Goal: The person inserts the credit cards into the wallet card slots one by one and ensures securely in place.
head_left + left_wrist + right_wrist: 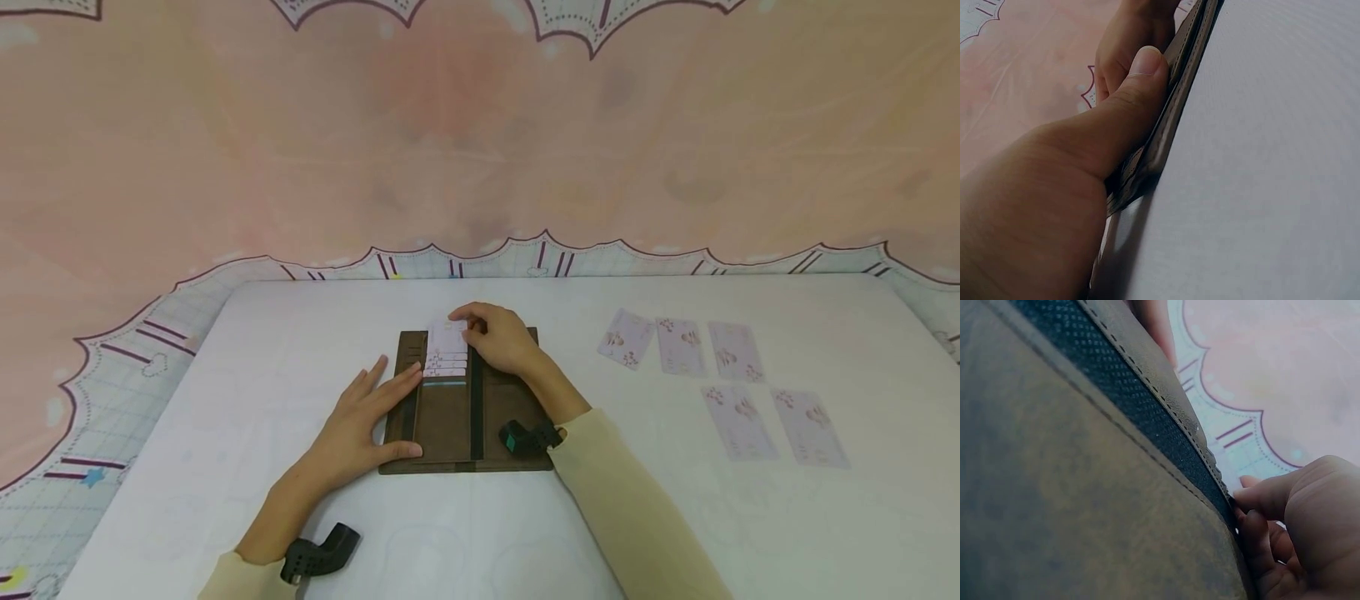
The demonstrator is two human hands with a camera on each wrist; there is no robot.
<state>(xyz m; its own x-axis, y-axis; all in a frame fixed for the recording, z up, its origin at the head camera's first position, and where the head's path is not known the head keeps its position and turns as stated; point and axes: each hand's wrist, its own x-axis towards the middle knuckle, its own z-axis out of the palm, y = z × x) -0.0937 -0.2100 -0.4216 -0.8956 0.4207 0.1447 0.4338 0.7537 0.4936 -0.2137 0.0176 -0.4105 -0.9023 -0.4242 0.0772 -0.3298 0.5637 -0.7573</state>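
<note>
An opened brown leather wallet [448,433] lies on the white table, with dark bands along its inner parts. Several pale cards with a pink floral print, including the top card [444,335], stand staggered in its left-side slots. My left hand [363,421] rests with spread fingers on the wallet's left part; its thumb [1146,65] lies along the near edge in the left wrist view. At the top of the cards, my right hand [504,337] pinches the card's right edge between thumb and fingers. In the right wrist view, the wallet hides most of the card.
To the right lie several loose cards in two rows, among them a tilted card [626,339] at the back left and another card [812,428] at the front right. A patterned pink cloth [480,150] hangs behind the table [862,333].
</note>
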